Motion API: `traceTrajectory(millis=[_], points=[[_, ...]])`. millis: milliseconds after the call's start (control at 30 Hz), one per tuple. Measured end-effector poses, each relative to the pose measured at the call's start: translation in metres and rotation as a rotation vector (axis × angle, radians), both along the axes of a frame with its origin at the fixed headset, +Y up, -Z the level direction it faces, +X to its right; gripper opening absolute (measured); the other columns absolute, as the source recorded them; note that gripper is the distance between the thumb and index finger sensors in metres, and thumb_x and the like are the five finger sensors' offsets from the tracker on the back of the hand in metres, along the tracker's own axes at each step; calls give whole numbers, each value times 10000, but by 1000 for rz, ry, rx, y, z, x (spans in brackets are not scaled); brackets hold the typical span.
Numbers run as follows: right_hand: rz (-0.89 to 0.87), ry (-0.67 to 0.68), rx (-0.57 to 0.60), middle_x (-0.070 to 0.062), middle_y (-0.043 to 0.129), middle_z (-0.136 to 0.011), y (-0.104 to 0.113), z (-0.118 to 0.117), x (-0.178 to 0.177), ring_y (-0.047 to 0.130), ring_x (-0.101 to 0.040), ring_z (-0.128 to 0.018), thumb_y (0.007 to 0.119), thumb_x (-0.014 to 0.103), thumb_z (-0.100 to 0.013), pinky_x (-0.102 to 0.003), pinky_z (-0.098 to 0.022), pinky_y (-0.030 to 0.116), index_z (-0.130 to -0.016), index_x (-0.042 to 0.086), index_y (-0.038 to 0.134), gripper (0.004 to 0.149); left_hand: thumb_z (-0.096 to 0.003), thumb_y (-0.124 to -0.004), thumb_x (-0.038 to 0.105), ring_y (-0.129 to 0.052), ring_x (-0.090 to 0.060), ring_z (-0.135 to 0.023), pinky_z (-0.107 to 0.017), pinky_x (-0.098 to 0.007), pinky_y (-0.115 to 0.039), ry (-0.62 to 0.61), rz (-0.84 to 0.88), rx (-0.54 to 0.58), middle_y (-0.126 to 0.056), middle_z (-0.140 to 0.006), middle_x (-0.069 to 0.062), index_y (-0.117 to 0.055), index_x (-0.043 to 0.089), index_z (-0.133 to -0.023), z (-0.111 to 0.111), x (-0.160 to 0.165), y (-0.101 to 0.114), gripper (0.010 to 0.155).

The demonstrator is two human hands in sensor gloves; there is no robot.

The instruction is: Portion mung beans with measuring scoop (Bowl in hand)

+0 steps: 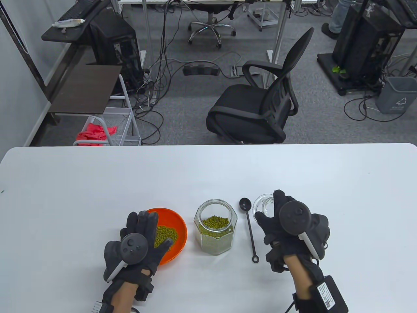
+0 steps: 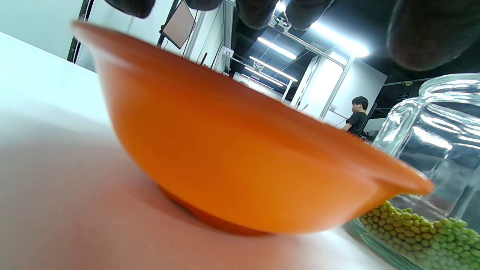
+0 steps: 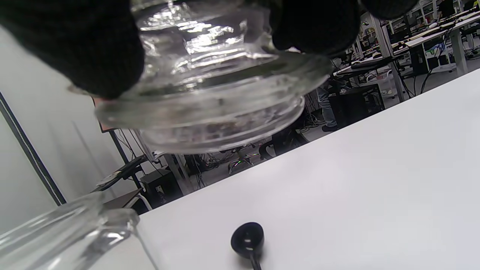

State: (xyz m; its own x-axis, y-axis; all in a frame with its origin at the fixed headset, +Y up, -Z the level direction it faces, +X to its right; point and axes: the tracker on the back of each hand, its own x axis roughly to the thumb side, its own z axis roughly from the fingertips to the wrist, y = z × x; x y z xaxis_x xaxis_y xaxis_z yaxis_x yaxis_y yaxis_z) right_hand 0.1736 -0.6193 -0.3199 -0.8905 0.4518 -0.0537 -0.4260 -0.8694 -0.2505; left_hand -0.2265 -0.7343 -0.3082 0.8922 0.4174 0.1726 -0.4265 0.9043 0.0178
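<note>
Fingers of the right hand grip the glass lid above the counter.
Left hand, fingers spread, hovers over the orange bowl of mung beans; jar and scoop stand between.

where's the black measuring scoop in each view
Table view: the black measuring scoop lies on the table between the glass jar and the right hand.
Left wrist view: not in it.
Right wrist view: only its bowl end, bottom centre.
Shared landmark: the glass jar, in all three views.
</note>
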Motion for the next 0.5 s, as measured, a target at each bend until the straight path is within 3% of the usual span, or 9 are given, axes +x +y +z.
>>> traceTrajectory(millis=[500], points=[[-31,111,100,-292,635,-971,21,-7,-42,743,-504,-765,946,448,-371,-749,-624,496,-1009,85,603,811,-482,-650,717,-212,-484,-1125,-740,-739,-392,-6,6,-5,-219,-1166,-54,-242,305,-1148,0,2,-1,883]])
